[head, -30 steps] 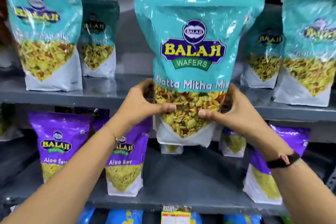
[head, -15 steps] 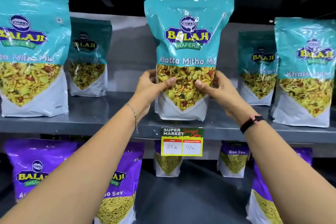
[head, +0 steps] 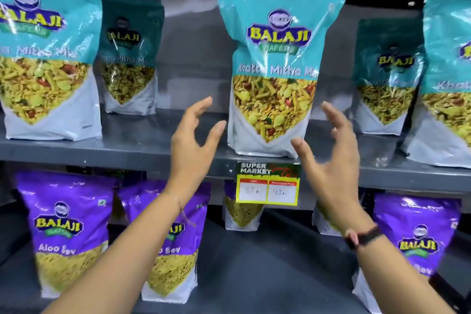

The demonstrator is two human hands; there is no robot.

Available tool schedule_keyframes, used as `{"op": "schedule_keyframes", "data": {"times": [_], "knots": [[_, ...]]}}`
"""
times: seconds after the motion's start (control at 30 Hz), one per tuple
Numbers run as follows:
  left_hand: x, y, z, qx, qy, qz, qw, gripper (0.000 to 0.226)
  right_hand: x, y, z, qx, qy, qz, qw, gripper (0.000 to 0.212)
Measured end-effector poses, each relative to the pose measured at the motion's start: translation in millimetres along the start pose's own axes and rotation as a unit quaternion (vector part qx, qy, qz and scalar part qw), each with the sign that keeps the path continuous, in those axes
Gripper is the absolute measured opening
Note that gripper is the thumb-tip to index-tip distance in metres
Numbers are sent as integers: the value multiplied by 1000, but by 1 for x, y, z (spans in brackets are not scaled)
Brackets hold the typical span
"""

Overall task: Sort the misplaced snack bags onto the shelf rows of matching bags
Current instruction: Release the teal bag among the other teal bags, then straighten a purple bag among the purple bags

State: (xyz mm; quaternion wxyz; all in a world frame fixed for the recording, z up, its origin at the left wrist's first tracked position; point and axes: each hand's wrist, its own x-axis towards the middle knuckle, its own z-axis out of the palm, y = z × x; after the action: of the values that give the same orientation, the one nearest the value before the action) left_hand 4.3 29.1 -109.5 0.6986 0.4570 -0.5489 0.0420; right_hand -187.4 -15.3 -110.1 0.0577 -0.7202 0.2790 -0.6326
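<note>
A teal Khatta Mitha Mix bag point(head: 276, 58) stands upright on the upper grey shelf point(head: 153, 146), in the middle of the row of matching teal bags. My left hand point(head: 193, 140) hovers just left of its base, fingers spread, holding nothing. My right hand point(head: 331, 150) is a little in front and to the right of the bag, also spread and empty. Neither hand touches the bag. More teal bags stand at the left point(head: 46, 58) and at the right point(head: 446, 79).
Further teal bags point(head: 128, 56) point(head: 387, 76) stand deeper on the upper shelf. The lower shelf point(head: 267, 262) holds purple Aloo Sev bags point(head: 68, 232) point(head: 418, 237). A yellow price tag point(head: 267, 185) hangs from the upper shelf's front edge.
Both hands lifted the teal bag to the upper shelf, set it down and let go. They now hang apart from it, fingers spread.
</note>
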Motion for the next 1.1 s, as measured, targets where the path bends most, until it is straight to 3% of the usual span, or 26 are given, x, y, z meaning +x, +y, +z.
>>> {"op": "schedule_keyframes", "data": {"times": [0.07, 0.17, 0.27, 0.37, 0.43, 0.5, 0.6, 0.8, 1.1], "knots": [[-36, -20, -22, 46, 62, 52, 996, 33, -44, -1, 10, -26, 2, -111, 994, 48], [-93, -66, -56, 125, 66, 25, 990, 29, -112, 12, 47, -35, -136, -142, 980, 32], [-139, -115, -86, 198, 9, -79, 977, 35, -165, 34, 90, -34, -315, -34, 948, 40], [-171, -165, -106, 257, -29, -241, 935, 52, -203, 58, 133, -8, -419, 121, 900, 65], [-183, -189, -113, 234, -87, -349, 903, 74, -220, 69, 159, 16, -478, 213, 852, 85], [-188, -207, -118, 173, -160, -403, 884, 88, -231, 75, 183, 51, -493, 258, 829, 98], [-188, -223, -124, 103, -205, -446, 865, 86, -241, 80, 203, 89, -484, 298, 818, 92], [-186, -222, -112, 81, -184, -444, 873, 55, -245, 87, 204, 77, -431, 313, 843, 71], [-202, -192, -28, 104, -213, -423, 875, 62, -229, 133, 116, 22, -419, 341, 841, 59]]}}
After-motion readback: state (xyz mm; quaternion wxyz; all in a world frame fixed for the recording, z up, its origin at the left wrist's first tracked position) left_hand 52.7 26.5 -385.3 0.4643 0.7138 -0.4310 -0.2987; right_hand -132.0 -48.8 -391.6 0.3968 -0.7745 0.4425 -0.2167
